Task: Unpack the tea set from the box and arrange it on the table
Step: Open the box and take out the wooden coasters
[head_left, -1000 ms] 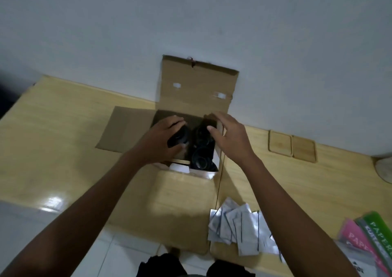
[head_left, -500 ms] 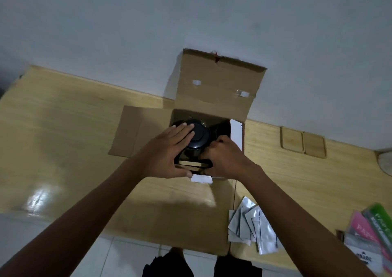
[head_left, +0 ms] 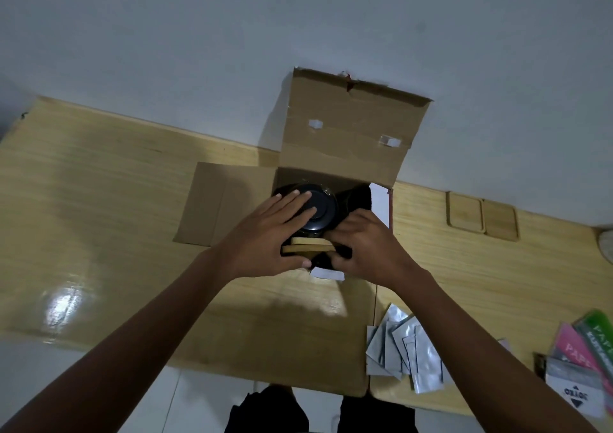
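An open cardboard box (head_left: pixel 351 141) stands against the wall, with its back flap upright and its left flap flat on the table (head_left: pixel 99 200). A black round tea-set piece (head_left: pixel 320 205) shows in the box's mouth, and another dark piece (head_left: pixel 356 197) sits to its right. Below the round piece lie two stacked wooden pieces (head_left: pixel 306 246). My left hand (head_left: pixel 265 237) lies with straight fingers over the black round piece, thumb under the wooden pieces. My right hand (head_left: pixel 365 247) grips the right end of the wooden pieces with curled fingers.
Two wooden coasters (head_left: pixel 464 212) lie by the wall to the right of the box. Several silver sachets (head_left: pixel 404 353) are spread near the table's front edge, and coloured paper packs (head_left: pixel 590 343) sit at the far right. The left half of the table is bare wood.
Both hands shifted from the dark cups deep in the box to its front. The black round piece and the wooden pieces have come into view between them.
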